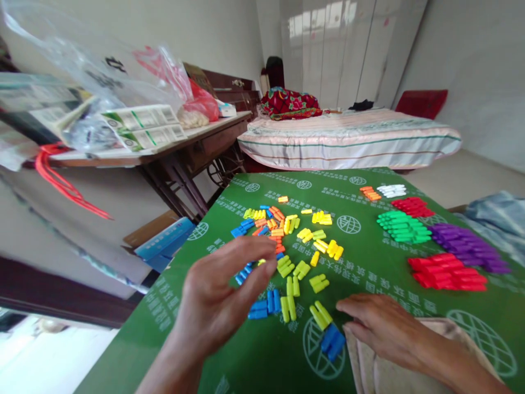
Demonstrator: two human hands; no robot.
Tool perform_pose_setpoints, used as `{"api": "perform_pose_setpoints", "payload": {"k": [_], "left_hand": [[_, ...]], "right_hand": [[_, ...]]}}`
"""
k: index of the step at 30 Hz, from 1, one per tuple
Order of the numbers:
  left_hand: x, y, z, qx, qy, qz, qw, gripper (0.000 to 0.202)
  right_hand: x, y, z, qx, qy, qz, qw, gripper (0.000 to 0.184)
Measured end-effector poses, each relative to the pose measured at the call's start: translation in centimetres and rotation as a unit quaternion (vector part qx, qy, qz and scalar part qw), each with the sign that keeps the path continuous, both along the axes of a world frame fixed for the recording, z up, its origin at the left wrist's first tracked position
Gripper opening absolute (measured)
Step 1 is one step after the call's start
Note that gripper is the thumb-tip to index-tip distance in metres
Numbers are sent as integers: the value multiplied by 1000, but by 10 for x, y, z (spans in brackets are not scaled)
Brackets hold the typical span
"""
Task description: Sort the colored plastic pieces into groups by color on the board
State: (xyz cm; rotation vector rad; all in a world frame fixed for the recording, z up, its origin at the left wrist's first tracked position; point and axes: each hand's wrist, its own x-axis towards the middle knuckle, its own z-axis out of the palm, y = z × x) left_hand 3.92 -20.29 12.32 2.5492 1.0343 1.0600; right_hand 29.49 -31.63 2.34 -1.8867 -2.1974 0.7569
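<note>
My left hand (227, 290) hovers over the scattered small bullet-shaped plastic pieces, its thumb and curved fingers apart with nothing seen between them. Below it lie blue pieces (258, 310); just beyond its fingertips are orange pieces (277, 232) and yellow-green pieces (286, 266). My right hand (375, 325) rests low over a beige cloth (377, 364), fingers stretched out and holding nothing visible. Closest to its fingertips are a yellow-green pair (320, 315) and a blue pair (332, 342). Yellow pieces (322, 218) are spread farther back.
On the green board (164, 339), sorted piles of red (447, 272), purple (470, 246), green (404, 226) and white pieces (391, 190) line the right. A cluttered sewing table (197, 141) stands left, a bed (348, 137) behind. Blue fabric (498, 221) lies beyond the right edge.
</note>
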Motion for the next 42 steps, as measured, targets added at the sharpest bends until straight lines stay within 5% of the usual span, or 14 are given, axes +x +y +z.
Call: {"api": "perform_pose_setpoints", "payload": {"k": [2, 5, 8, 14, 23, 33, 42], "left_hand": [[21, 28, -8, -18, 34, -28, 999, 22], [43, 72, -34, -54, 238, 32, 969, 25], [54, 99, -59, -79, 306, 50, 948, 25], [66, 116, -84, -120, 382, 78, 913, 27], [68, 133, -91, -135, 404, 88, 900, 30], [75, 113, -61, -118, 343, 66, 930, 37], [109, 44, -73, -59, 235, -114, 963, 65]], "right_hand": [[-1, 0, -1, 7, 0, -5, 1000, 29], [-2, -2, -1, 8, 3, -14, 1000, 30], [-2, -5, -3, 15, 13, -25, 999, 30], [2, -11, -17, 42, 34, -33, 998, 30], [2, -4, -25, 66, 38, -50, 996, 27], [1, 7, -16, 100, 81, -91, 987, 19], [2, 48, 17, 247, -1, -28, 969, 34]]}}
